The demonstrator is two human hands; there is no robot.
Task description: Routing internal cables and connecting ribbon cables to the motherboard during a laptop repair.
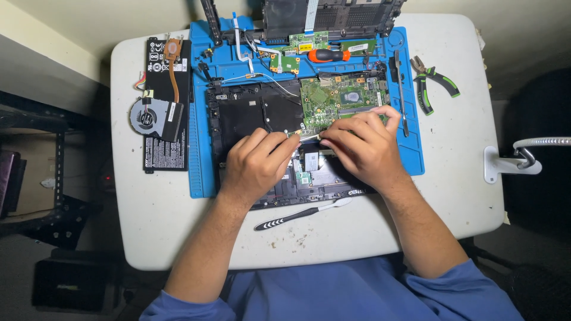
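A white desk (154,226) carries a blue mat (199,178), and on the mat lies an opened laptop base (244,116) with its black shell exposed. A green board (339,95) sits in the upper right part of the base. Both forearms, in blue sleeves pushed back, come up from the bottom edge and angle inward, meeting over the middle of the base.

The left hand (257,163) lies knuckles up, wrist bent slightly right, its fingers curled together with the tips at a small pale strip (309,137) just below the board. The right hand (360,145) mirrors it from the other side, fingers arched and drawn together, fingertips pinching the same strip; its outer fingers rest on the board's lower edge. The tips of the two hands nearly touch.

Left of the mat, a flat black battery (160,137) lies on the desk, with a round cooling fan (148,116) and its copper pipe on top of it. At the mat's top edge are smaller green boards (300,50) and an orange-handled screwdriver (327,55). A slim metal tool (401,89) lies along the mat's right side, and green-handled pliers (431,83) rest on the desk beyond it. A black-and-white pry tool (303,214) lies near the front of the desk, between the forearms. A white clamp (505,163) grips the desk's right edge.
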